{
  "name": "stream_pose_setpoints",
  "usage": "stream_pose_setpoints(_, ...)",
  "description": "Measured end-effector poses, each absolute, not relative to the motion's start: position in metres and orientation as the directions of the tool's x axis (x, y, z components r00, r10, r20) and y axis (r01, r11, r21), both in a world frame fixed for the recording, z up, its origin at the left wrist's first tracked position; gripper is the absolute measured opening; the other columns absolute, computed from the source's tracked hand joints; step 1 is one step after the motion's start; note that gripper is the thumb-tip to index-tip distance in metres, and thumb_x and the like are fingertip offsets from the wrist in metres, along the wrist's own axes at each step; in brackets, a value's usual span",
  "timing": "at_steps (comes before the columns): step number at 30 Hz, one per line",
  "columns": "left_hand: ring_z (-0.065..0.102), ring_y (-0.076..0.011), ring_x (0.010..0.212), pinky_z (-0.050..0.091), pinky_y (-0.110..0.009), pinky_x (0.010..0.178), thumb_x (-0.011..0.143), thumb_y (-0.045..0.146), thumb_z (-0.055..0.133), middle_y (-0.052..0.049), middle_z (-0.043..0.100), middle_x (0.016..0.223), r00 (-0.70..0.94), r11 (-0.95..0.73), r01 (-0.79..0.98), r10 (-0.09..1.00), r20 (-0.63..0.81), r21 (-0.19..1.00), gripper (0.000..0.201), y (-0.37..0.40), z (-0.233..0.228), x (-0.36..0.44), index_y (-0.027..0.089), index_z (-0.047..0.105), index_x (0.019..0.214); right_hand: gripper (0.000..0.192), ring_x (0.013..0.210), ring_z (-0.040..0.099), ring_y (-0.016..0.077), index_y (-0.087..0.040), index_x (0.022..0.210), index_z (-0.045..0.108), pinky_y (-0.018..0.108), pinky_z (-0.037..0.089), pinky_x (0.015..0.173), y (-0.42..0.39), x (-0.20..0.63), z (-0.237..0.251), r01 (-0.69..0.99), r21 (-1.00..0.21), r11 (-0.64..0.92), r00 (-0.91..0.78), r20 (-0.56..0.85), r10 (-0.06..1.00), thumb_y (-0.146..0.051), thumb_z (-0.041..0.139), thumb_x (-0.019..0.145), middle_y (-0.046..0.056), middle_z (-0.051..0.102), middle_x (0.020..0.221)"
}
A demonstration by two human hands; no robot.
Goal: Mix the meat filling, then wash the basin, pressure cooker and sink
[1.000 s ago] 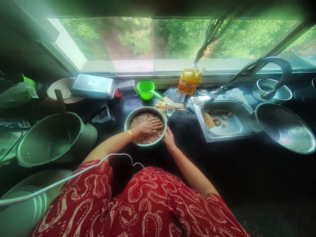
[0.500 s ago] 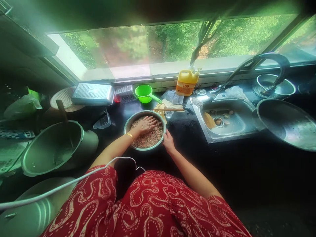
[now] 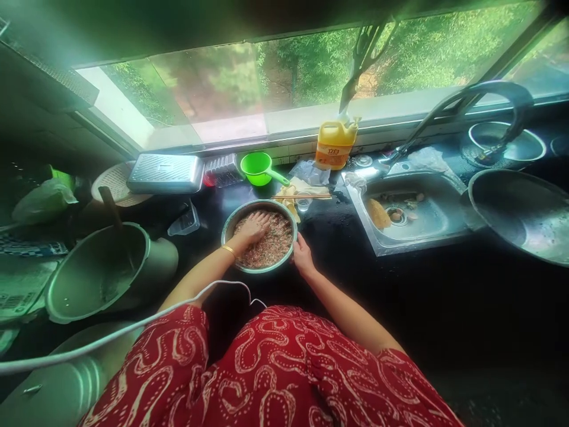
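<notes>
Your left hand [image 3: 253, 228] is pressing spread-fingered into the minced mixture [image 3: 271, 246]; your right hand [image 3: 301, 255] is gripping the bowl [image 3: 229, 220] rim, so brace it firmly.

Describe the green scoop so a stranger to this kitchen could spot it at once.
Start at the wide window along the back of the dark counter. Just below its sill, left of the yellow jug and right of the silver metal box, sits the green scoop. It is the only bright green plastic cup with a straight handle, lying behind the steel bowl where the left hand is.
</notes>
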State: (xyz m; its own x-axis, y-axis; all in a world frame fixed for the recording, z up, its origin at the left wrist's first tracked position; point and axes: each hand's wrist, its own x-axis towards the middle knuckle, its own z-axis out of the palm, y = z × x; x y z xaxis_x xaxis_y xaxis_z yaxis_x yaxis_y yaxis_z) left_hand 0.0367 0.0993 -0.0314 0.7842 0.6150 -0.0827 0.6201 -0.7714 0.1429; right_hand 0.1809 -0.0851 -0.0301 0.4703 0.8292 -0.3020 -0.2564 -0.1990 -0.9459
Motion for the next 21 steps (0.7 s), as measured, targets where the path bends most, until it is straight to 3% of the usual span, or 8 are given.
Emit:
stream_pose_setpoints(4, 0.021, -0.0264, 0.147, 0.019, -0.046, 0.118, 0.1, 0.039, 0.015, -0.016, 0.029, 0.156, 0.639, -0.631, 0.744, 0.768, 0.042, 0.221, 0.062, 0.094, -0.041, 0.049, 0.008, 0.031, 0.151, 0.065, 0.039, 0.039, 0.008, -0.017, 0.145, 0.042, 0.019, 0.039, 0.037, -0.086, 0.182, -0.025, -0.257, -0.942, -0.214, 0.462, -0.314, 0.829, -0.038, 0.048, 0.084, -0.009, 0.043, 0.05)
stream_pose_setpoints(6, 0.021, -0.0293, 0.146, 0.017, -0.049, 0.119, 0.1, 0.043, 0.019, -0.019, 0.029, 0.155, 0.633, -0.623, 0.751, 0.774, 0.028, 0.218, 0.064, 0.083, -0.045, 0.064, 0.005, 0.03, 0.151, 0.064, 0.039, 0.04, 0.0081, -0.016, 0.145, 0.042, 0.019, 0.039, 0.038, -0.087, 0.183, -0.024, -0.265, -0.942, -0.208, 0.453, -0.312, 0.835, -0.037, 0.048, 0.084, -0.009, 0.043, 0.049)
stream_pose_setpoints(11, 0.018, -0.0307, 0.147, 0.016, -0.05, 0.118, 0.099, 0.043, 0.021, -0.02, 0.025, 0.157, 0.736, -0.726, 0.657, 0.676, 0.034, 0.202, 0.065, 0.05, -0.051, 0.091, 0.004, 0.027, 0.151, 0.066, 0.039, 0.041, 0.0077, -0.017, 0.146, 0.04, 0.018, 0.04, 0.039, -0.087, 0.186, -0.027, -0.258, -0.941, -0.22, 0.413, -0.313, 0.855, -0.037, 0.048, 0.084, -0.01, 0.045, 0.049)
stream_pose_setpoints(15, 0.017, -0.0271, 0.148, 0.012, -0.049, 0.12, 0.099, 0.04, 0.025, -0.017, 0.029, 0.156, 0.86, -0.849, 0.505, 0.51, -0.01, 0.155, 0.061, 0.034, -0.047, 0.087, 0.007, 0.031, 0.15, 0.069, 0.039, 0.041, 0.008, -0.016, 0.147, 0.038, 0.019, 0.04, 0.038, -0.086, 0.189, -0.03, -0.256, -0.938, -0.233, 0.403, -0.323, 0.856, -0.038, 0.05, 0.083, -0.009, 0.046, 0.049)
stream_pose_setpoints(18, 0.019, -0.0262, 0.147, 0.012, -0.047, 0.12, 0.099, 0.038, 0.025, -0.017, 0.027, 0.157, 0.871, -0.861, 0.491, 0.49, -0.042, 0.13, 0.06, 0.03, -0.04, 0.084, 0.007, 0.033, 0.15, 0.071, 0.039, 0.042, 0.0084, -0.016, 0.147, 0.038, 0.02, 0.041, 0.039, -0.086, 0.19, -0.031, -0.276, -0.93, -0.241, 0.384, -0.337, 0.86, -0.04, 0.053, 0.082, -0.009, 0.046, 0.049)
stream_pose_setpoints(21, 0.024, -0.0251, 0.146, 0.01, -0.046, 0.121, 0.099, 0.037, 0.026, -0.016, 0.035, 0.153, 0.897, -0.89, 0.441, 0.431, -0.098, 0.117, 0.057, 0.03, -0.034, 0.083, 0.008, 0.04, 0.146, 0.07, 0.039, 0.042, 0.0086, -0.016, 0.148, 0.037, 0.02, 0.041, 0.04, -0.087, 0.191, -0.031, -0.279, -0.931, -0.236, 0.369, -0.33, 0.869, -0.039, 0.051, 0.083, -0.009, 0.046, 0.049)
